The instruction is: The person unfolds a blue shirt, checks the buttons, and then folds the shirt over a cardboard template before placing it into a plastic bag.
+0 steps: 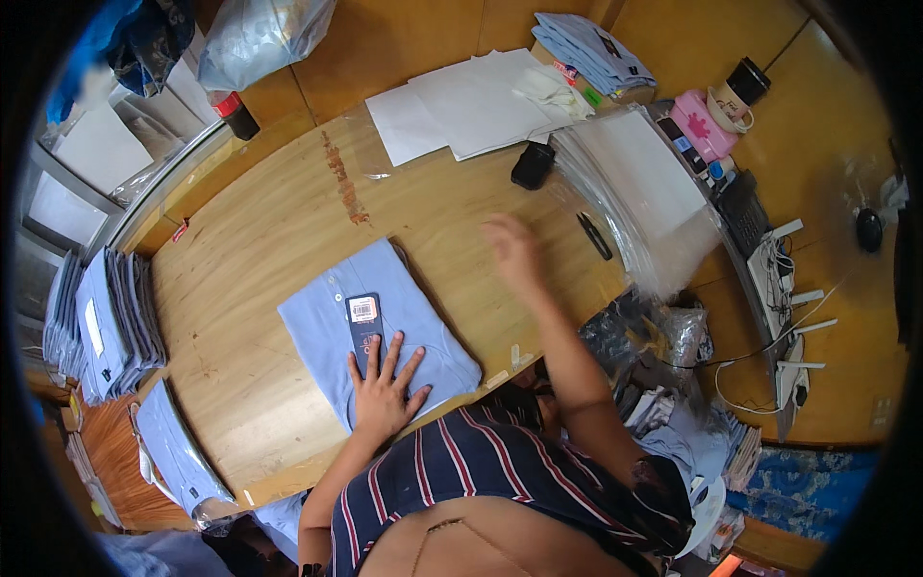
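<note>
1. The table (250,250) carries the work, with bare wood around the piece in hand.
2. Folded garments (118,313) stand stacked at its left end, apparently finished.
3. Clear plastic sleeves (663,258) lie at the right; none visibly encloses the shirt, so sleeving seems undone.
4. The blue shirt (411,300), near the middle, looks fully folded.
5. The left hand (385,396) spreads flat on it; the right hand (514,255), right of it, is blurred: fingers' state unclear.
6. A dark tag (362,310) already lies on the shirt.
</note>
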### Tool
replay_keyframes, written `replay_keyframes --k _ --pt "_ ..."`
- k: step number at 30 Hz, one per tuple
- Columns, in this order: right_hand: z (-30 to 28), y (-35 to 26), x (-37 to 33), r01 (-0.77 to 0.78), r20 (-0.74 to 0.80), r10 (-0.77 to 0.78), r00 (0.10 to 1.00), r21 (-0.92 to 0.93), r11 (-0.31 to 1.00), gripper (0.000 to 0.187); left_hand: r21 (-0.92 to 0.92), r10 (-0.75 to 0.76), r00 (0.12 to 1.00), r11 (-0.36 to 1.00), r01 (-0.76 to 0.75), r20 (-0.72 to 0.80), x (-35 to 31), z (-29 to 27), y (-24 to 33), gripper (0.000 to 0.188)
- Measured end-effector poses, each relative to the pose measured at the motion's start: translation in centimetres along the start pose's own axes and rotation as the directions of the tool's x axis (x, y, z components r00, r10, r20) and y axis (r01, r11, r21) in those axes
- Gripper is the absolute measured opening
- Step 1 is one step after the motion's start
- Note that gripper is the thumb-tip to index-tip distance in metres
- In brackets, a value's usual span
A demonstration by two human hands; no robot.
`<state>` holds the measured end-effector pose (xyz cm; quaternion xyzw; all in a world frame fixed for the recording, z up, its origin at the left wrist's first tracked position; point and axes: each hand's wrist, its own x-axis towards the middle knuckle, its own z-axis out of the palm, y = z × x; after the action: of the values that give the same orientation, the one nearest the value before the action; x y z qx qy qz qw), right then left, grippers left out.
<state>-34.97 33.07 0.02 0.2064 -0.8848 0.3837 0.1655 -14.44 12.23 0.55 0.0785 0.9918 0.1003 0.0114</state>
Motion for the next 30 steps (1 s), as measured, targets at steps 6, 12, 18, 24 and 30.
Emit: replay_keyframes --k 6,12,18,24,30 --pt "-14.2 6.6 -2.2 -0.385 -0.563 0.271 0.78 -0.09 0.919 0.026 -0.092 -0.023 0.995 0.996 0.015 -0.093 -0.8 -0.3 -0.1 0.054" --pt "-10.0 3.4 -6.3 -0.465 0.1 0.469 0.878 0.414 0.783 0.03 -0.596 -0.645 0.612 0.733 0.328 -0.458 -4.6 -1.8 -3.8 0.054" --pt "1.5 -4.2 -11.1 -0.783 0.845 0.178 0.505 0.361 0.507 0.042 -0.732 -0.826 0.563 0.394 0.556 -0.016 -9.7 0.9 -2.3 0.085" --pt "2.5 -4.9 -8.5 -0.985 0.977 0.136 0.167 0.172 -0.028 0.045 -0.77 -0.825 0.513 0.163 0.617 0.236 -9.3 1.3 -2.4 0.071" --pt "3.3 -5.6 -5.5 -0.927 0.973 -0.028 0.228 0.226 0.299 0.059 -0.796 -0.777 0.627 0.343 0.499 0.058 -9.3 1.6 -0.8 0.047"
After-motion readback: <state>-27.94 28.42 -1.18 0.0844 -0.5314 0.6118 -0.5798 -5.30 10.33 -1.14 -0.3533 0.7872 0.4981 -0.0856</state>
